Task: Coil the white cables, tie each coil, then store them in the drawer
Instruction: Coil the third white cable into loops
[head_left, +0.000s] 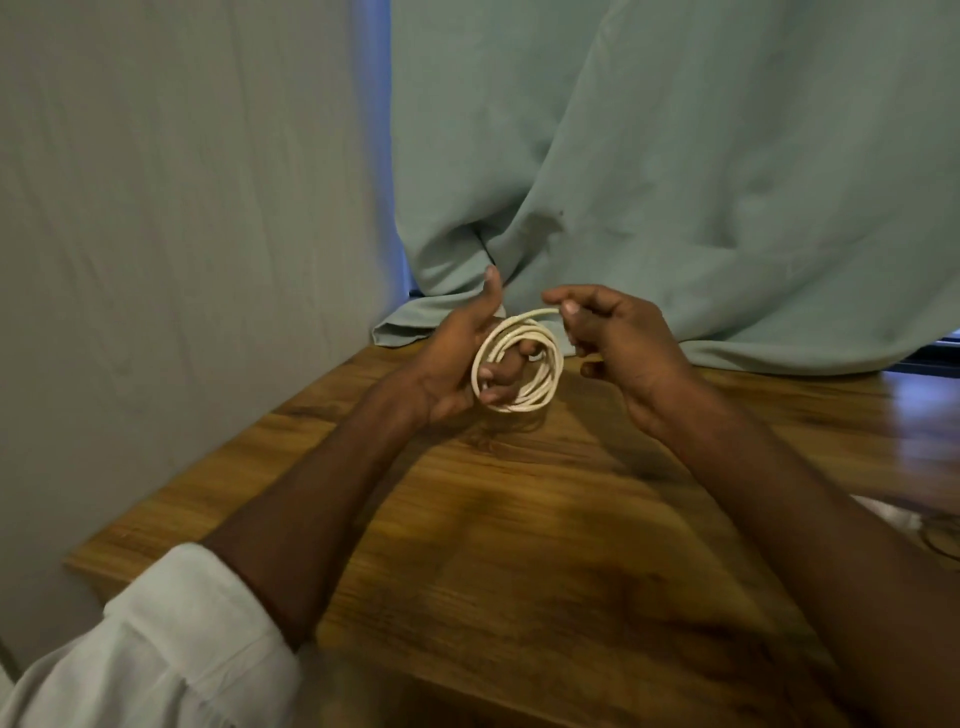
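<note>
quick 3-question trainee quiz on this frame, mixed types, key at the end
1. True or false: the white cable coil lies flat on the wooden table.
2. Which of the hands has its fingers through the coil: A) left hand B) right hand C) neither?
3. Fill in: the right hand pinches the cable's loose ____ at the coil's top.

Key: 1 false, it is held above the table. 2 A. 3 strand. No tie shows on the coil yet; no drawer is in view.

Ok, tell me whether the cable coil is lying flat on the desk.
No, the white cable coil is held above the wooden desk, looped on the left hand, while the right hand pinches its end.
</note>
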